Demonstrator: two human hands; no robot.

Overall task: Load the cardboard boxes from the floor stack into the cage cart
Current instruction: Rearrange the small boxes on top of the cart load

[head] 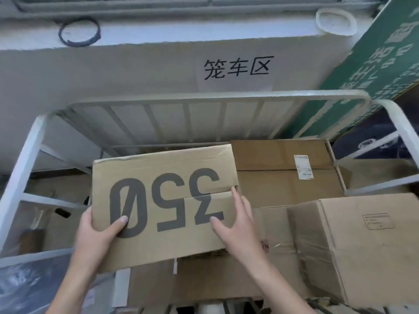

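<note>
I hold a flat brown cardboard box printed with a large upside-down "350" over the inside of the white metal cage cart. My left hand grips its near left corner, thumb on top. My right hand clasps its right edge, fingers spread along the side. Inside the cart lie other cardboard boxes: one with a white label at the back right, a taped one at the right front, and more under the held box.
The cart's back rail stands against a white wall bearing a paper sign. A green board leans at the upper right. Dark plastic wrap lies outside the cart at the lower left.
</note>
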